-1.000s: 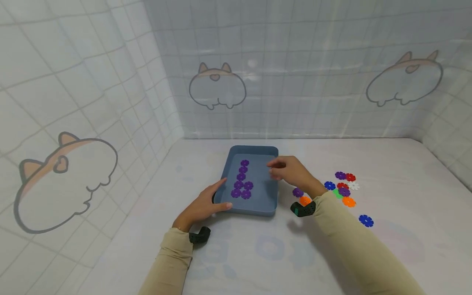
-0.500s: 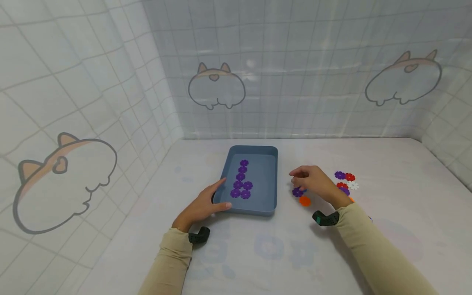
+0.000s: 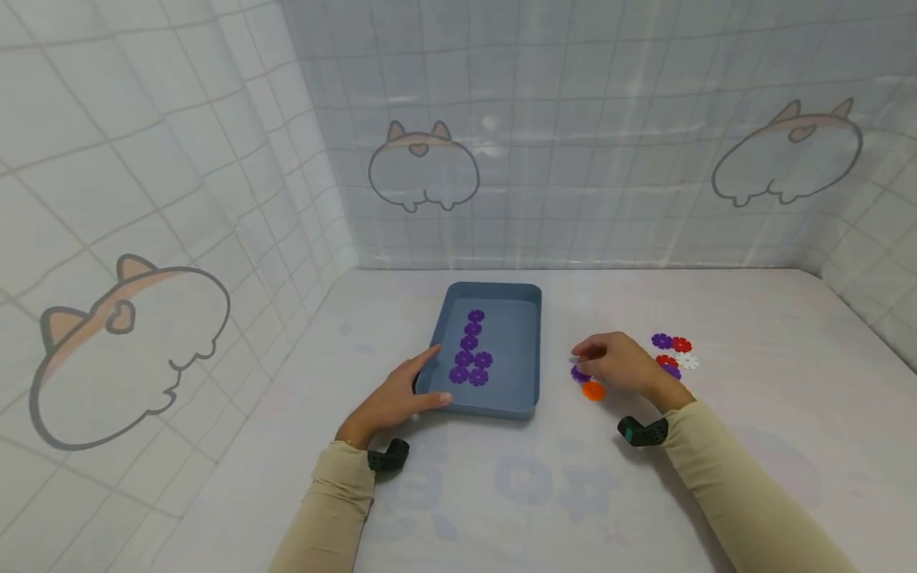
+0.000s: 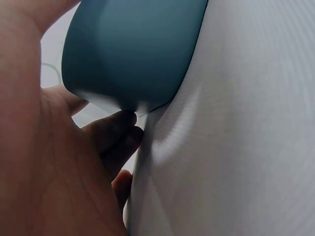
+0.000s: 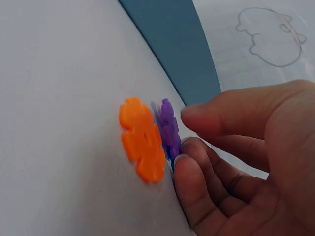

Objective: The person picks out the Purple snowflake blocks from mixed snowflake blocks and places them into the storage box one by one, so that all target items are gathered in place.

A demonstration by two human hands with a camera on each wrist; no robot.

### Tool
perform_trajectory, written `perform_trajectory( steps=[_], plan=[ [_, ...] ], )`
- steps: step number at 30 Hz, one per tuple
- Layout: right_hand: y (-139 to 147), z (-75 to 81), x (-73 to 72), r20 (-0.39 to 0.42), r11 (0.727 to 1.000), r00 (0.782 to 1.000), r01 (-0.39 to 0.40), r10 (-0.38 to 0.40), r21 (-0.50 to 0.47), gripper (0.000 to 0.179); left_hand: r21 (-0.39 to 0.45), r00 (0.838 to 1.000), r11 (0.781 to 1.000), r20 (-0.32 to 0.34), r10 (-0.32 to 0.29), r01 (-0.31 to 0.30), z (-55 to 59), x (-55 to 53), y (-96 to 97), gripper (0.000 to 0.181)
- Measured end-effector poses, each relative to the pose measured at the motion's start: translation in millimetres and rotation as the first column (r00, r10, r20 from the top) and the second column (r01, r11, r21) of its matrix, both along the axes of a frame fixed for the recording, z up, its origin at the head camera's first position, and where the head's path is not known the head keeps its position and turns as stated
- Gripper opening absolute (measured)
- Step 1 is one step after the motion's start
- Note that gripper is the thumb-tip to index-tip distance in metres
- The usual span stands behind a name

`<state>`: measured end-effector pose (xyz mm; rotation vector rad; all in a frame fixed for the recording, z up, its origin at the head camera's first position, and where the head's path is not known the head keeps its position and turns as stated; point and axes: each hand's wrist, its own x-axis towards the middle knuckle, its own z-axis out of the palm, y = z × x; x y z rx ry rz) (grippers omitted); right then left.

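Several purple flower-shaped discs (image 3: 469, 343) lie flat in the blue-grey tray (image 3: 526, 414), toward its left side. My left hand (image 3: 387, 406) holds the tray's near left corner, thumb over the front rim and fingers along the left wall. In the left wrist view, fingertips (image 4: 129, 118) sit beside the tray's corner. Right of the tray, my right hand (image 3: 619, 366) is lowered over another purple disc (image 5: 170, 128), fingertips at its edge, index finger apart from the thumb. Whether they touch it is unclear. A bit of blue shows under that disc. An orange disc (image 5: 142, 140) lies beside it.
Farther right on the white cloth lie a purple disc (image 3: 662, 341), two red discs (image 3: 682, 344), a white disc (image 3: 688, 361) and another purple disc (image 3: 671, 372). My right forearm (image 3: 745, 485) covers part of the table. A curtain (image 3: 573, 159) hangs behind.
My right hand has moved from above the tray's right side to the right and down, onto the purple disc by the orange one. The left hand and the tray stay put.
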<state>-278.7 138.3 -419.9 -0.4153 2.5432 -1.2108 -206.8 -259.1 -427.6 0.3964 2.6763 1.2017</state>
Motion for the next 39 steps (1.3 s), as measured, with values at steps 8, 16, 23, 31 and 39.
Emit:
perform_trajectory(
  steps=[8, 16, 23, 31, 39],
  plan=[
    [1.2, -1.3, 0.2, -0.041, 0.998, 0.998, -0.052, 0.053, 0.024, 0.025, -0.007, 1.000, 1.000, -0.009, -0.002, 0.002, -0.5, -2.3, -0.1, 0.095],
    [0.8, 0.0, -0.3, -0.053, 0.995, 0.994, -0.089, 0.092, 0.054, 0.021, -0.010, 1.000, 1.000, -0.007, -0.004, 0.003, -2.2, -2.7, -0.2, 0.094],
    [0.0, 1.3, -0.4, -0.047, 0.995, 0.996, -0.079, 0.082, 0.066, 0.022, -0.007, 1.000, 1.000, -0.005, -0.003, 0.003, -3.6, -2.4, 0.3, 0.094],
    [4.4, 1.9, -1.1, -0.028, 0.996, 0.996, -0.089, 0.090, 0.026, 0.018, -0.010, 1.000, 1.000, -0.010, 0.001, -0.001, -1.6, -0.9, 1.2, 0.094],
    [2.0, 5.6, -4.0, -0.029, 0.996, 0.996, -0.085, 0.084, -0.008, 0.016, -0.020, 1.000, 1.000, -0.004, 0.015, -0.015, -0.9, 1.2, 0.7, 0.094]
  ],
)
